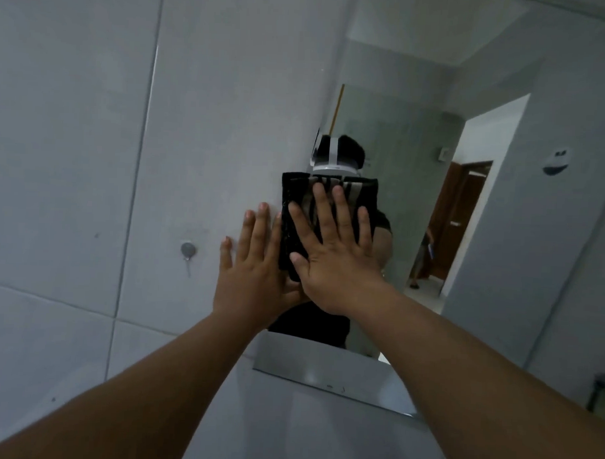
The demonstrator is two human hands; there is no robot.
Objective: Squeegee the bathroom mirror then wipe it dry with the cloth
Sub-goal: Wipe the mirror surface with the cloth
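Observation:
The bathroom mirror [482, 235] fills the right half of the view, its left edge running down the middle. A folded black cloth [291, 225] with grey stripes lies flat against the mirror at that left edge. My right hand [334, 254] presses on the cloth with straight, spread fingers. My left hand [255, 262] lies flat beside it, fingers straight, partly on the tiled wall and touching the cloth's left edge. No squeegee is in view.
Grey wall tiles [91, 153] cover the left side, with a small metal hook [188, 250] on them. The mirror's bottom edge [323, 377] slopes below my arms. The glass reflects a doorway and a person wearing a headset.

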